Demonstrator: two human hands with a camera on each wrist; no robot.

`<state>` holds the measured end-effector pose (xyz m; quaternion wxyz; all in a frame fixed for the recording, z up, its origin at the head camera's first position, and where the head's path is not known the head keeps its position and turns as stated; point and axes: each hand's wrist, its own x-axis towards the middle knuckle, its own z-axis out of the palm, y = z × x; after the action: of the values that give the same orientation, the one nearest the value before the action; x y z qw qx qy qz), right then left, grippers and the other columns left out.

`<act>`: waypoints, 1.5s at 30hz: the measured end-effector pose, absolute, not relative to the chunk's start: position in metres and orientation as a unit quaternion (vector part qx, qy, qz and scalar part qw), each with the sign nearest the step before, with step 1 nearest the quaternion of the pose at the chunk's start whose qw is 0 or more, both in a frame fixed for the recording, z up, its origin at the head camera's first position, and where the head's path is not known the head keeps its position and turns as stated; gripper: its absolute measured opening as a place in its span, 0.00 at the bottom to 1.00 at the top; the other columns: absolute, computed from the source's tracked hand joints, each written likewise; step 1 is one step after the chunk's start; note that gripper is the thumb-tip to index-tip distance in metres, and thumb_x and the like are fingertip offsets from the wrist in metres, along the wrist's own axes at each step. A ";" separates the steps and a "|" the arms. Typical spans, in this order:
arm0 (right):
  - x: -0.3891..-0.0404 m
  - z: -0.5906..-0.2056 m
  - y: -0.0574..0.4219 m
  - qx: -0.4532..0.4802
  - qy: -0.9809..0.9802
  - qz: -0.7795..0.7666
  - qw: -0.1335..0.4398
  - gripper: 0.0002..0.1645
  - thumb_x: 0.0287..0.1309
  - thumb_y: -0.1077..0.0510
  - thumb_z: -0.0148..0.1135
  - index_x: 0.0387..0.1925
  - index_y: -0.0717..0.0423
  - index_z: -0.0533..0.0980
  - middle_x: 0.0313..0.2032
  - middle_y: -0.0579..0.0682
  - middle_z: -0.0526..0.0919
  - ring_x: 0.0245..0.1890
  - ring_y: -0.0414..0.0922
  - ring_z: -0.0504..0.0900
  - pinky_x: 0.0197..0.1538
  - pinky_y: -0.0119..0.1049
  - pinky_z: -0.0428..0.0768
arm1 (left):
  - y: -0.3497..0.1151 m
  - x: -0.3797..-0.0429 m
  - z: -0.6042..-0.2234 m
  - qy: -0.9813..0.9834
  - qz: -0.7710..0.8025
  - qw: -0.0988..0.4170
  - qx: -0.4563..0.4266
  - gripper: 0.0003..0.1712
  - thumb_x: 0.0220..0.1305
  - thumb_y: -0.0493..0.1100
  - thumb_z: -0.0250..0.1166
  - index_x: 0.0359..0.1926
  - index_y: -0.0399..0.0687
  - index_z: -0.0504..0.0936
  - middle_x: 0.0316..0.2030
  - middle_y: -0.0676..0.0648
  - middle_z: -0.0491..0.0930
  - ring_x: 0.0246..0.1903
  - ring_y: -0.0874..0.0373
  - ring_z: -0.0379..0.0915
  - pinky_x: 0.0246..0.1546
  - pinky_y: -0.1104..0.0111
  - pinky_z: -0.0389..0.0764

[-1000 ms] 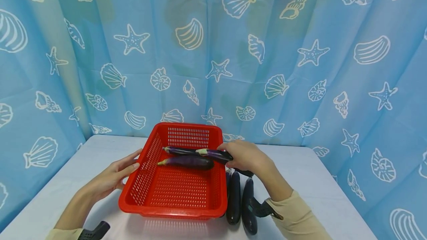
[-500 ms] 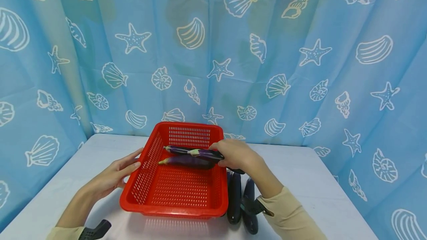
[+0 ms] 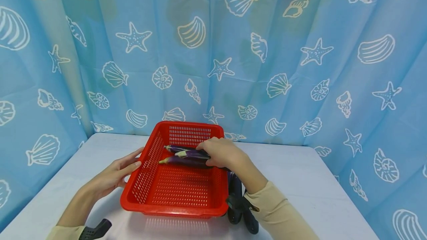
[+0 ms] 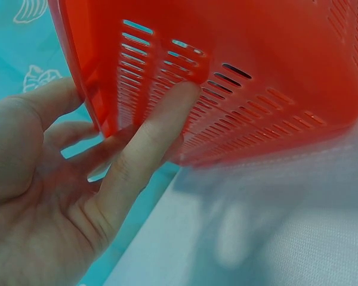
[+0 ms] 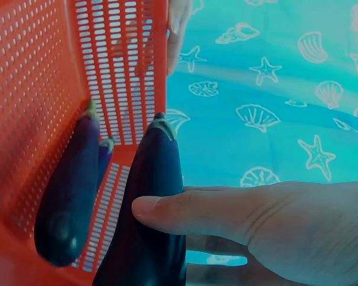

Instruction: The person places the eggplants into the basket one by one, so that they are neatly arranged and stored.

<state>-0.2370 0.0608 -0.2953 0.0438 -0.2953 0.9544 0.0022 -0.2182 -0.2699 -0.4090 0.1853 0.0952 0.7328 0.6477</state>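
Note:
A red plastic basket [image 3: 180, 210] stands on the white-covered table. My left hand [image 3: 111, 175] holds its left rim, with fingers [image 4: 149, 143] against the slotted outer wall. My right hand [image 3: 223, 153] grips a dark purple eggplant [image 5: 152, 173], thumb across its side, over the basket's right part. The stem end of this eggplant [image 3: 191, 154] points left, and its blunt end is mostly hidden by the hand. Inside the basket lie two more eggplants, a nearer one [image 3: 181, 161] and a farther one [image 3: 173, 149], partly covered by the held one.
To the right of the basket, more eggplants [image 3: 251, 221] lie lengthwise on the table [image 3: 300, 180], partly hidden under my right forearm and its dark wrist device [image 3: 238, 203]. A blue curtain [image 3: 213, 95] with white shell patterns hangs behind the table.
My right hand has moved left with the eggplant, from above the basket's right rim to further in over the two lying there. My left hand has stayed at the left rim.

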 end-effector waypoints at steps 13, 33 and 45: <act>-0.244 -0.305 0.028 -0.306 0.949 0.011 0.069 0.29 0.45 0.51 0.69 0.53 0.36 0.74 0.48 0.42 0.79 0.45 0.41 0.74 0.47 0.40 0.77 | -0.272 -0.218 -0.407 0.740 0.643 0.182 0.081 0.35 0.66 0.51 0.50 0.69 0.70 0.45 0.67 0.41 0.55 0.54 0.49 0.71 0.39 0.46 0.78; -0.264 -0.335 0.003 -0.281 0.949 0.004 0.145 0.27 0.44 0.52 0.70 0.50 0.37 0.75 0.45 0.43 0.78 0.39 0.41 0.72 0.51 0.40 0.77 | -0.270 -0.218 -0.408 0.743 0.643 0.174 0.069 0.35 0.65 0.52 0.52 0.68 0.71 0.47 0.66 0.42 0.57 0.55 0.49 0.70 0.39 0.47 0.79; -0.276 -0.344 -0.003 -0.275 0.945 -0.006 0.177 0.28 0.45 0.54 0.69 0.52 0.38 0.74 0.48 0.44 0.77 0.41 0.40 0.72 0.54 0.39 0.75 | -0.270 -0.220 -0.410 0.739 0.646 0.176 0.082 0.34 0.66 0.51 0.51 0.69 0.70 0.47 0.66 0.41 0.57 0.53 0.48 0.72 0.38 0.46 0.78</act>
<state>-0.2758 -0.0027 -0.3444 0.1769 -0.2749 0.9450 -0.0064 -0.2195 -0.2700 -0.4102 0.1758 0.0815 0.7388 0.6455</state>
